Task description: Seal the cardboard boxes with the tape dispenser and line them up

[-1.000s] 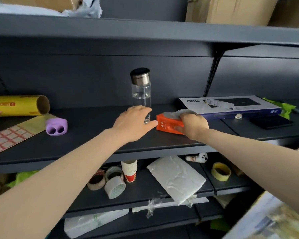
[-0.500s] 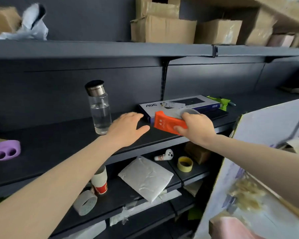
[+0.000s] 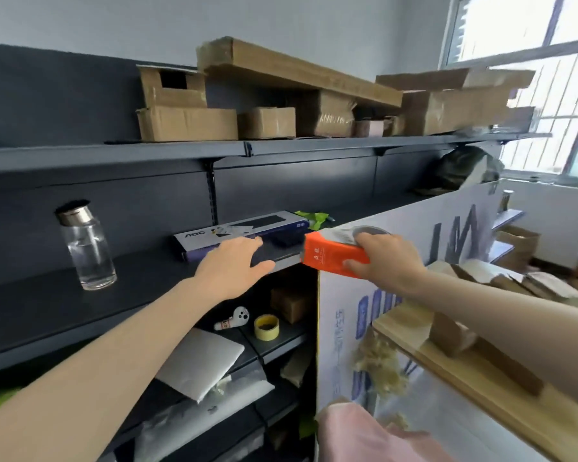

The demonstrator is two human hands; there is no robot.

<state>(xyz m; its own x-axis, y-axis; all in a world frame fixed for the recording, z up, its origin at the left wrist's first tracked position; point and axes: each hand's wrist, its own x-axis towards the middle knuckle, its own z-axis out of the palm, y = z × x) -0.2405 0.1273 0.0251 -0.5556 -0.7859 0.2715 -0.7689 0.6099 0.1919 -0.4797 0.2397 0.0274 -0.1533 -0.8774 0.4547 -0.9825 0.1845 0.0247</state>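
Right hand (image 3: 384,265) grips the orange tape dispenser (image 3: 331,253), just right of the left hand (image 3: 234,265), which is flat, fingers spread, empty, over the shelf (image 3: 141,285) edge. Cardboard boxes (image 3: 187,123) sit well above both hands. Judgement: dispenser in hand; sealing and lining up not yet begun.

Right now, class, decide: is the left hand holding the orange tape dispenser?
No, the right hand grips the orange tape dispenser, while the left hand is spread open and holds nothing.
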